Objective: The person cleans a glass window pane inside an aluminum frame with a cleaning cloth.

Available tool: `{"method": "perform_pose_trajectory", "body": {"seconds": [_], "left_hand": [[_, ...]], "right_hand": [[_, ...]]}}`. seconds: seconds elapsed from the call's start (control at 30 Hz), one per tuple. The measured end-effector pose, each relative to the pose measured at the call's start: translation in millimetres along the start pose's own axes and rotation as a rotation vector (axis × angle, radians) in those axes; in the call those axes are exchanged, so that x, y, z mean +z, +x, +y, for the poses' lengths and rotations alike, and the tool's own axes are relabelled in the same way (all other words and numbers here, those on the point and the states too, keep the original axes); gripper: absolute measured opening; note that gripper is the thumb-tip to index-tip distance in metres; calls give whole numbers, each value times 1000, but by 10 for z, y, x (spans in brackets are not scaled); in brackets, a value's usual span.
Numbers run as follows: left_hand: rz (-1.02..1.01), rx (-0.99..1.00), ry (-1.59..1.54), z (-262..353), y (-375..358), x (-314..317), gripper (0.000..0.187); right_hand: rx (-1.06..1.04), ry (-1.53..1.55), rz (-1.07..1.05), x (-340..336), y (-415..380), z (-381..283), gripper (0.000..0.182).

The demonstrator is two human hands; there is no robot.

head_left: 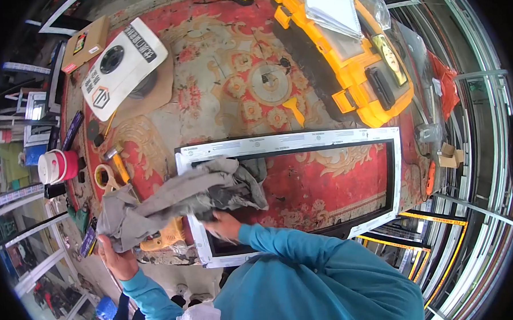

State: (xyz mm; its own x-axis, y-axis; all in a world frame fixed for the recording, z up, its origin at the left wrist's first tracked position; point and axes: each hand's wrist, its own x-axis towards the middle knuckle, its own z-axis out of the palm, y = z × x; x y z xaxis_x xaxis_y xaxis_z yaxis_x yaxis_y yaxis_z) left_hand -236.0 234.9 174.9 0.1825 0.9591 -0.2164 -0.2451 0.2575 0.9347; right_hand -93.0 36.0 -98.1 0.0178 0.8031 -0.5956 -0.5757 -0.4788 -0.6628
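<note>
In the head view, the frame (pixel 290 141) lies on the table (pixel 208 105) in front of the person, and the grey cloth (pixel 172 203) sprawls across its left end, one part over the opening, the rest out past its left side. The hands are apart, one near each end of the cloth. The left hand (pixel 119 257) is beyond the frame's near left corner, its thumb against the cloth; the right hand (pixel 224 225) is at the frame's left side, under a dark, blurred fold. Folds hide the fingers, so whether either hand is closed cannot be told.

A yellow tool (pixel 169 233) lies left of the frame, partly beneath the cloth, with a hammer (pixel 121 167) and a tape roll (pixel 102 176) farther out on that side. A scraper (pixel 294 110) lies just beyond the frame's far side.

Handling the cloth well probably calls for a full grip at both ends, the loose middle gathered up so that it neither snags the frame's corner nor drags the tool along. The right wrist is best lifted clear of the frame's edge.
</note>
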Motion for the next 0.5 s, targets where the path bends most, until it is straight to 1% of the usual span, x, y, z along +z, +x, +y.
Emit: {"method": "perform_pose_trajectory", "body": {"seconds": [0.03, 0.07, 0.1, 0.13, 0.17, 0.2, 0.23, 0.27, 0.33, 0.37, 0.4, 0.43, 0.47, 0.5], "left_hand": [[-52, 20, 10, 25, 48, 50, 41], [-107, 41, 17, 28, 103, 96, 44], [-72, 42, 0, 19, 150, 109, 49], [-89, 37, -6, 36, 186, 131, 49], [-68, 33, -18, 65, 213, 163, 49], [-51, 32, -35, 60, 255, 181, 49], [-21, 44, -26, 20, 304, 129, 51], [-46, 44, -47, -11, 304, 202, 51], [20, 8, -121, -30, 295, 318, 52], [-63, -6, -131, -53, 300, 290, 54], [-77, -1, -143, -67, 259, 403, 54], [-131, -48, -193, -63, 188, 539, 53], [-186, -97, -237, -64, 144, 628, 52], [-100, -103, -231, -102, 124, 631, 53]], "right_hand": [[215, -287, 43, 52, -265, -1176, 62], [86, -218, -14, 17, 579, -148, 71], [61, 556, -169, -93, 472, -655, 74], [-14, -281, 19, -64, 366, -1188, 71], [-22, -281, 37, -474, 1001, -231, 71], [-194, -223, -25, -203, 1952, 816, 61], [-211, -234, -2, -415, 1983, 682, 61], [-216, -299, 60, -426, 1881, 674, 60], [-223, -430, 186, -609, 1754, 610, 58], [-224, -495, 242, -671, 1666, 579, 57], [-223, -554, 294, -815, 1454, 576, 56], [-220, -609, 345, -862, 1321, 569, 55], [-215, -658, 395, -1026, 962, 648, 54], [-210, -707, 446, -1221, 577, 711, 53]]}}
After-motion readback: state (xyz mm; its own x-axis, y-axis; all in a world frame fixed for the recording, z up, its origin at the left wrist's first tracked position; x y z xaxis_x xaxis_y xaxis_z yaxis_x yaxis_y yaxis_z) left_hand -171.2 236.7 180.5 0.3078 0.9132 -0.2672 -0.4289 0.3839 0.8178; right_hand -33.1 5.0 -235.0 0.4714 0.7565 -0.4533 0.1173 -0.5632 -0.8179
